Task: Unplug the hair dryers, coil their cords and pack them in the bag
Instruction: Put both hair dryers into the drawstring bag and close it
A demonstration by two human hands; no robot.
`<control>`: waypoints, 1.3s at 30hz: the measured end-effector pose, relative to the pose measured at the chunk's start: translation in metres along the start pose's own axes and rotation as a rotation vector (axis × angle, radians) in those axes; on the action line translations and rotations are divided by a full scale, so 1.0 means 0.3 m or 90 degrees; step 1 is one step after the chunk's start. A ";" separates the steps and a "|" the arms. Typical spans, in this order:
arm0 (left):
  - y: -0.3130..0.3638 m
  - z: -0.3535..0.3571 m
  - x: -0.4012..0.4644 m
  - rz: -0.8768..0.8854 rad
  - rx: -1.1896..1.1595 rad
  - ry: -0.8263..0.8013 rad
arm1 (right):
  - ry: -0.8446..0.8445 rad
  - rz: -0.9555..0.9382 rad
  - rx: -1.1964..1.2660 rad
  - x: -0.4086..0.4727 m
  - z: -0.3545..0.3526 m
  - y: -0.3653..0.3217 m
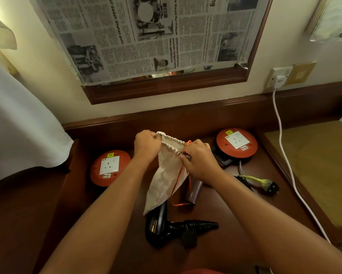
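Both my hands hold a cream drawstring bag by its gathered mouth above the dark wooden desk. My left hand grips the left end of the rim and my right hand pinches the right end, where an orange drawstring hangs down. The bag droops limp below them. Under it a black hair dryer lies on the desk with its coiled cord and plug beside it. A second, brownish dryer lies partly hidden behind my right wrist and the bag.
Two orange extension reels with sockets sit on the desk, one left and one right. A black plug with a wrapped cord lies at the right. A white cable runs from a wall socket. White cloth hangs left.
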State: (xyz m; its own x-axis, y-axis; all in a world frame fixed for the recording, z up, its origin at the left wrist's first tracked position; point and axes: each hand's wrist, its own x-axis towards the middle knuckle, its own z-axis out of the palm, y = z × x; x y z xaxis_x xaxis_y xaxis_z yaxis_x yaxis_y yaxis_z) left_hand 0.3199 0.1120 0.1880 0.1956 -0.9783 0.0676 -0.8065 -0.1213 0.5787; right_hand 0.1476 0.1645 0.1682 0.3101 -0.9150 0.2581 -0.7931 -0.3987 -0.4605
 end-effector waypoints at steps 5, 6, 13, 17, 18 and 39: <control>0.012 0.008 0.015 -0.025 -0.046 0.009 | 0.043 -0.033 -0.021 -0.028 0.005 0.041; 0.015 0.010 0.014 -0.020 -0.071 0.004 | 0.053 -0.026 -0.008 -0.033 0.006 0.045; 0.071 -0.004 -0.011 0.052 -0.259 -0.098 | 0.146 0.125 0.086 0.005 -0.012 0.057; 0.081 0.005 -0.012 0.122 -0.200 -0.108 | 0.039 0.158 0.022 0.072 -0.026 0.076; 0.077 0.001 -0.013 0.138 -0.156 -0.091 | 0.034 0.163 0.011 0.084 -0.036 0.085; -0.056 -0.034 -0.052 0.051 0.247 -0.048 | 0.102 0.276 0.010 0.096 -0.049 0.073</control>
State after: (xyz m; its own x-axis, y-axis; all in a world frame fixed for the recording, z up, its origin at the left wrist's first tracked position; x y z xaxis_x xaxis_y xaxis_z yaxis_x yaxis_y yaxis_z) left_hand 0.3362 0.1309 0.1855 0.0932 -0.9951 0.0314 -0.9712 -0.0839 0.2231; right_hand 0.1317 0.1303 0.1780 -0.1345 -0.9768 0.1669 -0.8231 0.0163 -0.5677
